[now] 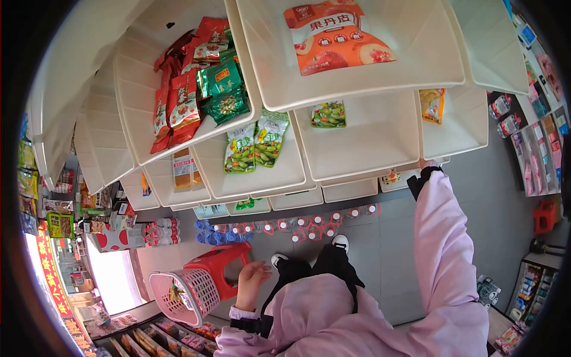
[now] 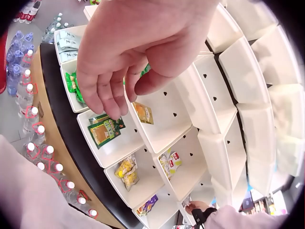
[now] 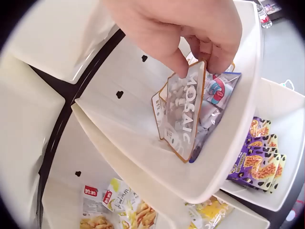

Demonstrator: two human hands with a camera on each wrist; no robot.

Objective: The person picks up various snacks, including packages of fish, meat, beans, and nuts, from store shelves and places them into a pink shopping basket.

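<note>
My right hand (image 3: pixel 186 28) reaches into a white bin (image 3: pixel 224 152) and pinches the top edge of a clear snack packet (image 3: pixel 185 109) marked MOSAIC, thumb on one side and fingers on the other. Behind it in the same bin lie another packet with a blue edge (image 3: pixel 217 100) and more snack packets, partly covered. From the head view, the bins hide most of that hand. My left hand (image 1: pixel 253 276) hangs with loosely bent fingers beside the red stool (image 1: pixel 223 271), holding nothing. A pink-and-white shopping basket (image 1: pixel 184 294) with a few packets inside stands near it.
Tiers of white bins (image 1: pixel 357 143) fill the front. An orange pouch (image 1: pixel 333 41) and red and green packets (image 1: pixel 184 101) lie in the upper ones. Bottled water (image 1: pixel 303 223) lines the floor under the rack. Shelves of goods (image 1: pixel 538 154) stand at the right.
</note>
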